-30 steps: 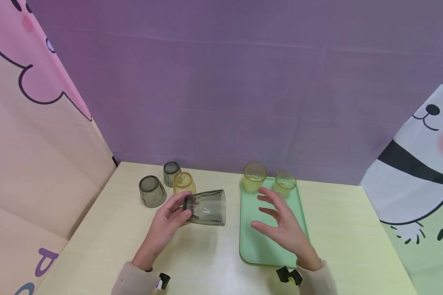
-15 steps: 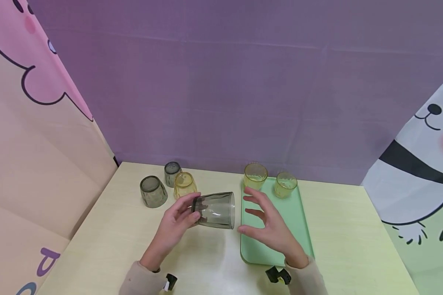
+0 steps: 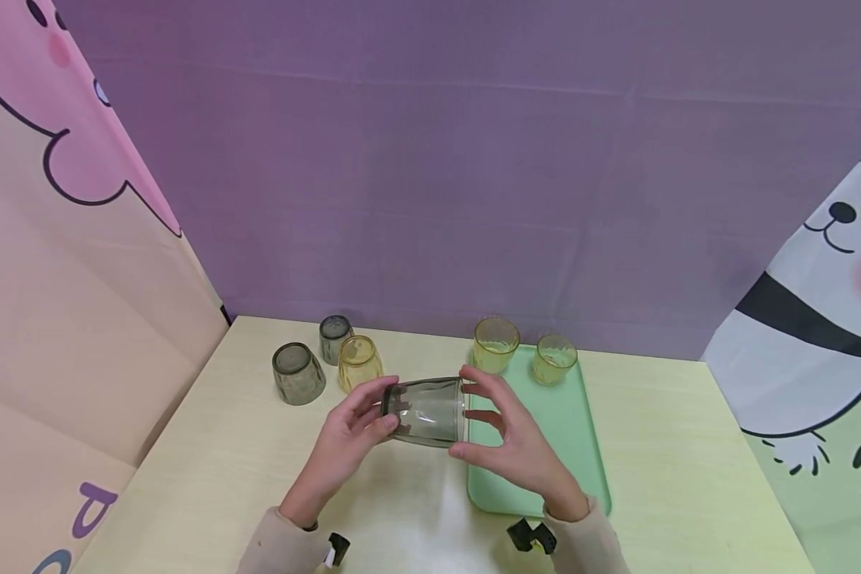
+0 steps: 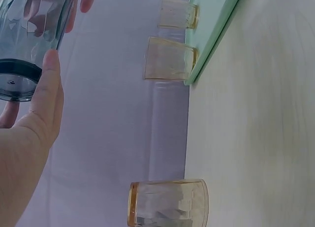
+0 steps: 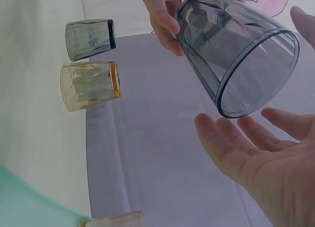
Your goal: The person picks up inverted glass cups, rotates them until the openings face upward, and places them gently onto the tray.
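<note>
A grey glass lies sideways in the air, its base to the left. My left hand grips it near the base, with thumb in front and fingers behind. At the rim end, my right hand is spread, its fingertips beside the rim; firm contact cannot be told. The right wrist view has the glass with its mouth toward the right palm, the hand's fingers apart. In the left wrist view, the left hand holds the glass around its lower part.
Upside down at the table's back left stand two grey glasses and a yellow one. Two yellow glasses stand upright at the back of a green tray. Behind the table hangs a purple cloth.
The left hand has carried the grey glass a little to the right. The right hand has moved left, away from above the tray, up to the glass's rim.
</note>
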`<state>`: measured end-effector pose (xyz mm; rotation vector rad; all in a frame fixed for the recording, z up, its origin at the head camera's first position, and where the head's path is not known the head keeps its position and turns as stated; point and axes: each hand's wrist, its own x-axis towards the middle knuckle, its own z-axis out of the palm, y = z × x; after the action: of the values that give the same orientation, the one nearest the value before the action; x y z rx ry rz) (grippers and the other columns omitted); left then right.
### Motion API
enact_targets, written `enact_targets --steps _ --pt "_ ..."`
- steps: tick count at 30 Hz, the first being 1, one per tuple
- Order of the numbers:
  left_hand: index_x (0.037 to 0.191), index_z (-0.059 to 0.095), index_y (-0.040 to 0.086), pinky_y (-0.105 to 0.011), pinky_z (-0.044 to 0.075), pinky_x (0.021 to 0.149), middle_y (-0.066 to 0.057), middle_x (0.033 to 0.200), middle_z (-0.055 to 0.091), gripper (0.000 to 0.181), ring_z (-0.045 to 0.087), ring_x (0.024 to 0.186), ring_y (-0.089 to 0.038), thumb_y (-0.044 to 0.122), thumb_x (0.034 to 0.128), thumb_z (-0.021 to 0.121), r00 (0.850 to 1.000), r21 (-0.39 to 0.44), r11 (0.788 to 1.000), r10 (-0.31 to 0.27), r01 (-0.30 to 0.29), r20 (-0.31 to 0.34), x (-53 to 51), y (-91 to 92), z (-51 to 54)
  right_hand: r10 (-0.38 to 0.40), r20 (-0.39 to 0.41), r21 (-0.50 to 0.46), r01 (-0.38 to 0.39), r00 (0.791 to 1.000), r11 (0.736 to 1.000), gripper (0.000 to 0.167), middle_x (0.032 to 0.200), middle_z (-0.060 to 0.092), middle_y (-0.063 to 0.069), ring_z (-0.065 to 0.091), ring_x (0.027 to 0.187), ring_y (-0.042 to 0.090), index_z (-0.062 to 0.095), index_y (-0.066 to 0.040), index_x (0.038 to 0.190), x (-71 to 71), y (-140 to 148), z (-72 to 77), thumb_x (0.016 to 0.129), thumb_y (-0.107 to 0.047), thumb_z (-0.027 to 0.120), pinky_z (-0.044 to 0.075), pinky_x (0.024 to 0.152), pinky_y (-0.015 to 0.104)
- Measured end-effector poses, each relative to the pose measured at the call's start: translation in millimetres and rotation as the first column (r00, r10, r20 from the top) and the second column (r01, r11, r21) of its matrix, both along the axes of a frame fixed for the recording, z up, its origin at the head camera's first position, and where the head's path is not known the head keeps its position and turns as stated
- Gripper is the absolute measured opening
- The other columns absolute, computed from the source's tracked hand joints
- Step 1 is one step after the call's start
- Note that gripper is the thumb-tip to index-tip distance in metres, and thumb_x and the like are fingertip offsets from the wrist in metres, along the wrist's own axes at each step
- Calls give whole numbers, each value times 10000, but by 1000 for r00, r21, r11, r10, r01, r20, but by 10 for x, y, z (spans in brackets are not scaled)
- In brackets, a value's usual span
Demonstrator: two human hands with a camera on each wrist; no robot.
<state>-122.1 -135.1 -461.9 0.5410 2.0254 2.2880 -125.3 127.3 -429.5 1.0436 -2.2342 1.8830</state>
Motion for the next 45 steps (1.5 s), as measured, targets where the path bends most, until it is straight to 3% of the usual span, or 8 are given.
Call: enact_targets --steps 10,20,27,34,39,45 --pt "1423 508 54 -396 566 883 -216 1346 550 489 506 1263 -469 20 959 661 1000 -5 1000 -2 2 -23 18 24 -4 12 -26 -19 -13 1000 1000 840 1459 410 122 479 1251 344 375 -62 1518 13 -28 -4 808 48 810 535 933 472" --pt "1425 499 38 -400 561 892 -242 1355 532 493 584 1227 -215 5 959 656 999 -6 1000 -19 19 -35 6 18 -20 4 -34 -32 -5 999 999 830 1437 421 152 500 1235 268 392 -25 1500 20 -37 -2 790 91 805 541 916 479" --pt "1427 495 32 -402 558 898 -245 1370 523 500 581 1233 -214 9 956 662 999 -7 1000 -28 28 -32 2 15 -11 -3 -52 -36 1 999 999 825 1422 428 174 515 1219 274 399 -5 1488 13 -38 -15 779 104 808 543 905 492" --pt "1419 512 50 -373 549 919 -195 1383 540 508 553 1245 -348 16 942 685 997 -84 996 -36 30 -73 -21 -20 18 -9 -47 -42 7 999 999 796 1403 443 175 531 1206 301 413 -22 1480 27 -39 -2 796 76 809 546 914 453" --pt "1406 530 58 -374 541 935 -144 1379 554 520 571 1219 -287 14 921 712 995 -131 991 -33 20 -97 -30 -68 40 -23 -62 -33 21 998 999 803 1386 455 159 535 1189 350 416 -19 1474 34 -41 4 786 70 820 551 907 442" --pt "1403 539 74 -386 541 935 -93 1384 554 511 577 1216 -243 67 927 724 997 -155 988 -35 24 -69 -24 -107 80 -42 -73 -10 41 996 999 812 1365 462 191 541 1183 279 422 25 1453 37 -43 28 751 130 816 555 884 481"
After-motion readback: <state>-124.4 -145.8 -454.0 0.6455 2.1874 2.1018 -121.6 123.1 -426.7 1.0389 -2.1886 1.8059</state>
